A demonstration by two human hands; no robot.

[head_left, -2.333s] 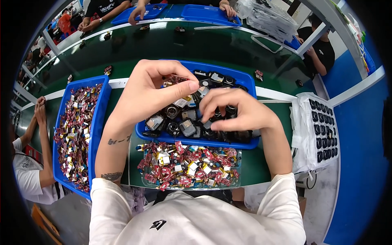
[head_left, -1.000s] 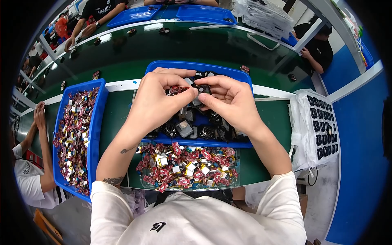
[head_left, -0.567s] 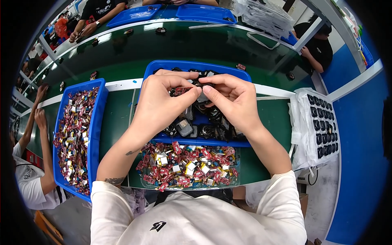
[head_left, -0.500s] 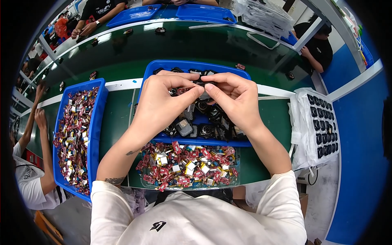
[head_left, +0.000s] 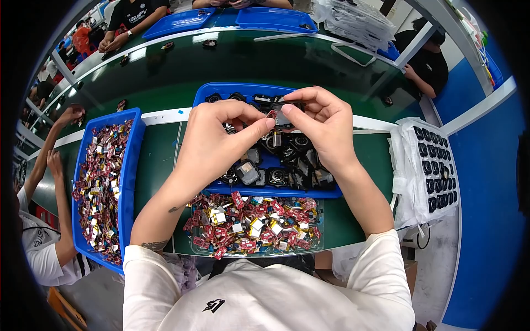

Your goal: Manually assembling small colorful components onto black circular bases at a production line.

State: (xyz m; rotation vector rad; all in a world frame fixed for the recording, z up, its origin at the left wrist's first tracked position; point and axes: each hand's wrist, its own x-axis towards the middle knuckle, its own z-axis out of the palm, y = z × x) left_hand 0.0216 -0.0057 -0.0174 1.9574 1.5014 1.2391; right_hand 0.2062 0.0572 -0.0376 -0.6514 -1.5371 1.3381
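Observation:
Above a blue tray (head_left: 259, 191) of black watch-like casings, both my hands work close together. My right hand (head_left: 327, 128) is closed on a black casing (head_left: 283, 118), its grey inner side partly showing between thumb and fingers. Pinched between the thumb and forefinger of my left hand (head_left: 212, 138) is a small red circuit board (head_left: 272, 113), right at the casing's left edge. Fingers hide most of both parts, so I cannot tell whether they are joined. More casings (head_left: 279, 176) lie loose in the tray below my hands.
Nearest me, a clear tray holds red circuit boards with batteries (head_left: 256, 226). Another blue tray (head_left: 132, 182) of them stands left. At right are stacked white trays (head_left: 406, 182) with black parts. Beyond runs a green conveyor (head_left: 232, 63) carrying scattered parts. Co-workers sit around it.
My hands have moved slightly apart, uncovering more of the casing and the red board at its edge. Parts on the conveyor have shifted a little left. A co-worker's hand at left has moved.

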